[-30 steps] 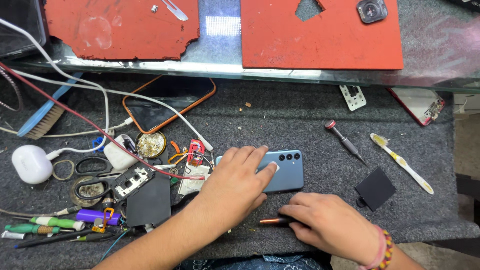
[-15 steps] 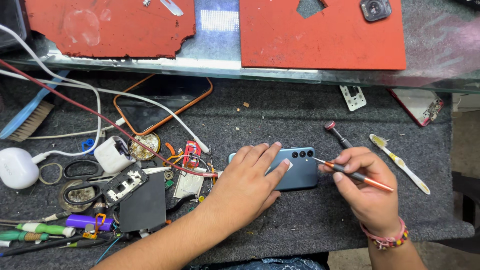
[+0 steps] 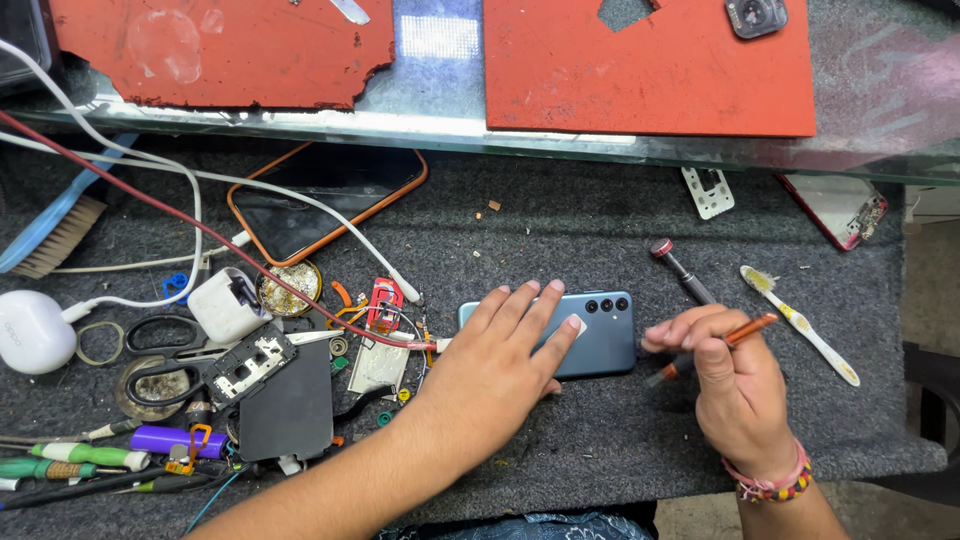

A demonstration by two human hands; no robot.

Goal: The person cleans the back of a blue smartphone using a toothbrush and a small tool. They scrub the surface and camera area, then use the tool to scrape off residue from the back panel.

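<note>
While the bench is crowded, the work itself sits in the middle of it:

Bench mat [image 3: 600,220]: grey, gritty, strewn with crumbs and small parts.
Red pads [image 3: 650,70]: two worn sheets on the glass shelf behind, well apart from the hands.
Dark phone in orange case [image 3: 330,195]: lies face up at the back left, a white cable [image 3: 300,205] crossing it.
Blue-grey phone [image 3: 605,330]: back side up near the mat's middle, three camera lenses showing, back cover in place and closed.
Left hand [image 3: 495,375]: open and flat, fingers spread, pressing the blue-grey phone down to the mat.
Right hand [image 3: 735,380]: closed around an orange-handled screwdriver [image 3: 745,330], its tip pointing toward the phone's right edge, just beside it.
Scissors [image 3: 150,360]: black, among clutter at the left.
Toothbrush [image 3: 800,325]: white, right of the hand.
Second driver [image 3: 680,265]: dark, lying untouched just behind the right hand.
Progress: judging by the sealed cover, opening has not begun; the phone is steadied and the tool taken up, everything else remains.
</note>
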